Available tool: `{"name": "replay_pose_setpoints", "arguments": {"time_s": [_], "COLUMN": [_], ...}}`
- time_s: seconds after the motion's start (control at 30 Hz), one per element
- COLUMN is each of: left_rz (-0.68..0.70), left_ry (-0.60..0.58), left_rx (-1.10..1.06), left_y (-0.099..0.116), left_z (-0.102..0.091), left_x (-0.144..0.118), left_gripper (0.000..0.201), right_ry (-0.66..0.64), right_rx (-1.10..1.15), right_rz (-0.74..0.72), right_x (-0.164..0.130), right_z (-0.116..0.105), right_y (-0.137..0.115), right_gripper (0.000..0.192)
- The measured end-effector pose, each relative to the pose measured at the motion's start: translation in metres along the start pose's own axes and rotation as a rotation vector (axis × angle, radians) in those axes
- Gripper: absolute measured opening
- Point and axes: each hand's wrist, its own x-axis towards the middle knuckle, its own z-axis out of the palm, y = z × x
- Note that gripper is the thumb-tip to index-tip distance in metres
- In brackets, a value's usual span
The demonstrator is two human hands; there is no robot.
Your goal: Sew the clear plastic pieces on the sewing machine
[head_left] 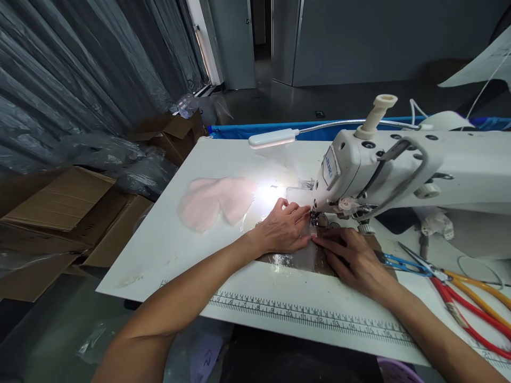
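Note:
At the needle area of a white sewing machine [343, 165], my two hands meet over a thin, sheer pale piece of fabric [299, 259]. My left hand [281, 229] lies over it with fingers stretched forward, the tips just left of the presser foot [315, 217]. My right hand [353, 258] is in front and to the right of the foot, its index finger and thumb closed at the fabric's edge. Fingers hide much of the fabric. Left of my hands, a sheer pink fabric piece [215, 201] lies flat on the white table [159, 255].
Scissors with red handles [451, 298], a tool with orange handles [479, 287] and blue-handled snips [405, 262] lie right of my right hand. A lamp [273, 138] shines over the table. A printed ruler [295, 314] runs along its front edge. Open cardboard boxes [59, 197] stand left.

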Motion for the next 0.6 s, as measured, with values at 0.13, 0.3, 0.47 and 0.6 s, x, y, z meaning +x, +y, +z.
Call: {"name": "replay_pose_setpoints", "arguments": {"time_s": [0.13, 0.3, 0.47, 0.6], "left_rz": [0.119, 0.124, 0.116, 0.085], "left_ry": [0.094, 0.105, 0.059, 0.039], "left_rx": [-0.095, -0.227, -0.265, -0.254], "left_y": [0.0, 0.0, -0.001, 0.0], "left_z": [0.008, 0.007, 0.0, -0.002], "left_x": [-0.002, -0.006, -0.008, -0.007], "left_gripper": [0.03, 0.023, 0.024, 0.026], "right_ry": [0.004, 0.028, 0.011, 0.013], "right_rx": [-0.009, -0.025, -0.019, -0.02], "right_rz": [-0.016, -0.008, 0.018, 0.051], "right_x": [-0.001, -0.001, -0.001, -0.002], "right_z": [0.001, 0.001, 0.001, 0.003], "right_y": [0.003, 0.001, -0.002, -0.004], "right_gripper": [0.044, 0.041, 0.042, 0.045]}}
